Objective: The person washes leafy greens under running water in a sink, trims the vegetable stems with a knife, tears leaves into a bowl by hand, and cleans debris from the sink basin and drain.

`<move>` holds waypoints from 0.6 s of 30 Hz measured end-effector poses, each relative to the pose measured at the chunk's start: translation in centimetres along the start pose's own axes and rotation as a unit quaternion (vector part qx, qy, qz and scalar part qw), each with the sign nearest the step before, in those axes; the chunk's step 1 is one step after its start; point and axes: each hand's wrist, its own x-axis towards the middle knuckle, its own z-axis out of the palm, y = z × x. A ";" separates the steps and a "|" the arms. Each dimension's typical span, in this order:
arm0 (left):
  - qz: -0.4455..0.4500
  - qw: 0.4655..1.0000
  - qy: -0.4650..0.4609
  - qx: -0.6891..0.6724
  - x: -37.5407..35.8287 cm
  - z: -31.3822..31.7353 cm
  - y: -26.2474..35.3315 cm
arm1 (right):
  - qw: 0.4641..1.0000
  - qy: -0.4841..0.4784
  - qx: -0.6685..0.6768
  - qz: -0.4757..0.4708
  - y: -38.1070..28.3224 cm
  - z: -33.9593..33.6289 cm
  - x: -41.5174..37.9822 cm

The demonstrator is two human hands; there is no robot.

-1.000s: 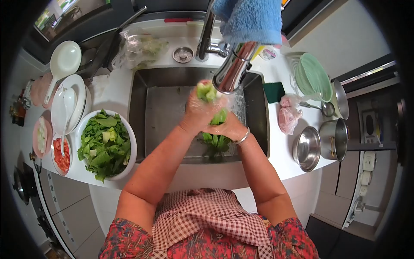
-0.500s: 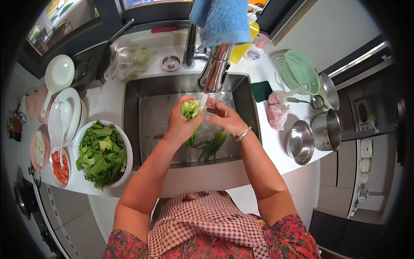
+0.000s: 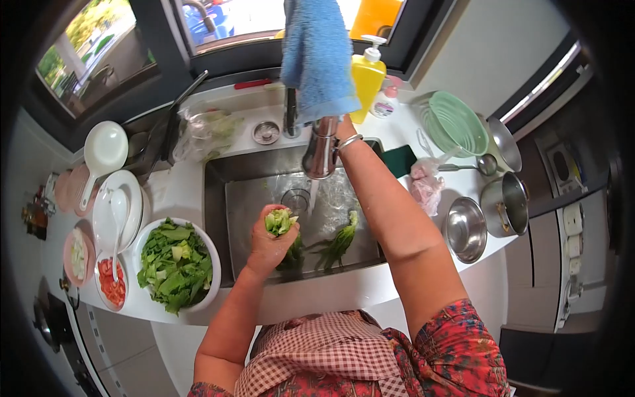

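Observation:
My left hand point(image 3: 272, 248) is closed around a bunch of leafy greens point(image 3: 280, 221), pale cut stems up, over the front of the sink point(image 3: 215, 218). My right hand point(image 3: 346, 128) reaches behind the chrome faucet point(image 3: 321, 152); the faucet and a blue towel point(image 3: 321, 59) hide its fingers. Water runs from the spout into the basin. Another bunch of greens point(image 3: 340, 245) lies on the sink floor, to the right of my left hand.
Left of the sink stand a white bowl of chopped greens point(image 3: 215, 264), a dish of cut tomato point(image 3: 111, 288) and stacked plates point(image 3: 135, 205). To the right are a bagged pinkish item point(image 3: 426, 185), a steel bowl point(image 3: 465, 231), a pot point(image 3: 499, 208) and a green basket point(image 3: 456, 122). Yellow soap bottle point(image 3: 366, 83) behind.
My right hand has left the running water and moved up behind the faucet. My left hand, still holding the greens, has come lower, away from the stream. The view has tilted up.

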 end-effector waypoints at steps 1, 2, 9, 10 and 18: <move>0.000 1.000 0.000 0.008 -0.1 -0.2 0.3 | 0.999 -0.013 -0.030 0.000 -0.3 0.7 -0.1; -0.001 1.000 -0.001 0.015 -0.2 -0.3 0.4 | 0.998 -0.023 -0.057 0.000 -0.6 1.3 -0.3; 0.012 0.999 0.029 -0.040 -1.3 -2.8 0.7 | 0.996 -0.013 -0.088 -0.018 -0.4 1.1 0.0; 0.016 0.999 0.030 -0.024 -1.5 -3.0 0.5 | 0.996 -0.008 -0.084 -0.022 -0.3 0.8 0.0; 0.012 0.998 0.041 -0.049 -1.2 -2.7 -0.8 | 0.994 -0.100 0.033 0.015 0.9 -3.8 -1.0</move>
